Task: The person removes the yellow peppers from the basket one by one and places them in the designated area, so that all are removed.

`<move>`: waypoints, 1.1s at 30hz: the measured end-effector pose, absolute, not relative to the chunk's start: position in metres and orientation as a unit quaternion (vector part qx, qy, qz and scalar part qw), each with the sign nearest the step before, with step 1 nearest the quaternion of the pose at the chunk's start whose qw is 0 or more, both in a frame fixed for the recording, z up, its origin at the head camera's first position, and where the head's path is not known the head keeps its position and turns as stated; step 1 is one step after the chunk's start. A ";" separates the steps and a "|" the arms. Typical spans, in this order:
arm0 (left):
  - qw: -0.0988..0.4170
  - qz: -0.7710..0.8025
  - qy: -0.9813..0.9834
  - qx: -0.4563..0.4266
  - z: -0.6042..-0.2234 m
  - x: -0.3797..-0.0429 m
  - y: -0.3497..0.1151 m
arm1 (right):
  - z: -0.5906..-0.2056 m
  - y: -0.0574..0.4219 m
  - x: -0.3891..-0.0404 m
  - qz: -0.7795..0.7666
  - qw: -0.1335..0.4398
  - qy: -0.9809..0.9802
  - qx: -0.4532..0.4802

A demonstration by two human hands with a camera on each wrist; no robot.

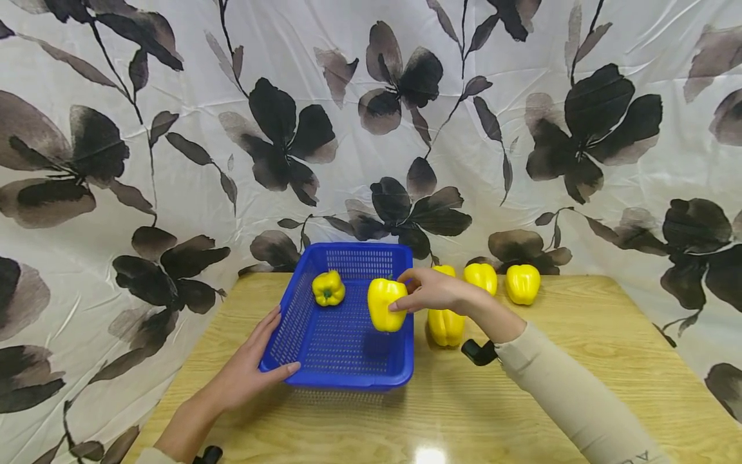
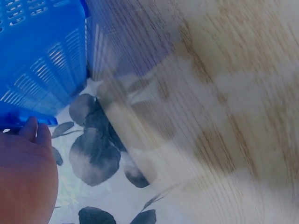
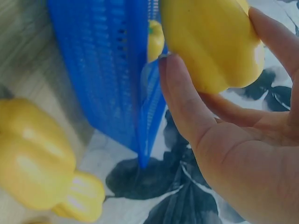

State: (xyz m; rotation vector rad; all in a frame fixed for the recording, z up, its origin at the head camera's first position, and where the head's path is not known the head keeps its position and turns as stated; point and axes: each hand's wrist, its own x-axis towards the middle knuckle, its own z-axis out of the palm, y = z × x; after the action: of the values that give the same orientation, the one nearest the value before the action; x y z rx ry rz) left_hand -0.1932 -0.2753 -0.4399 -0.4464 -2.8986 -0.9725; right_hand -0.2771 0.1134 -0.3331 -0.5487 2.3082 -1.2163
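Observation:
A blue perforated plastic basket (image 1: 342, 381) stands on the table, with a yellow bell pepper (image 1: 328, 288) lying inside near its left wall. At the basket's front left corner, my left hand (image 1: 249, 370) holds the rim, thumb over the front edge and fingers along the outer left side. My right hand (image 1: 431, 290) grips another yellow bell pepper (image 1: 385, 306) between thumb and fingers, over the right part of the basket. In the right wrist view this held pepper (image 3: 210, 44) is beside the basket wall (image 3: 100, 60).
Right of the basket, several more yellow bell peppers (image 1: 445, 328) stand on the wooden table (image 1: 568, 361), two of them (image 1: 523, 284) near the back edge. My right forearm passes in front of some. A floral cloth (image 1: 493, 167) hangs behind the table.

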 end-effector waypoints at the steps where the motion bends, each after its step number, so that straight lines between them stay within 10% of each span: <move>1: 0.025 -0.315 -0.938 -0.145 -0.440 -0.193 -0.275 | -0.333 0.117 -0.277 -0.439 0.234 0.844 -0.201; 33: 0.039 -0.324 -0.932 -0.158 -0.441 -0.193 -0.273 | -0.358 0.253 -0.265 -0.435 0.193 0.867 -0.147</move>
State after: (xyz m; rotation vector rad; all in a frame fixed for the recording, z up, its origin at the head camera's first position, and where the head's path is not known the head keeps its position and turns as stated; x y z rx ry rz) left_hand -0.1929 -0.2734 -0.4413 -0.4839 -2.8577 -0.9925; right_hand -0.2650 0.2527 -0.3580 -0.4138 2.4328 -1.2213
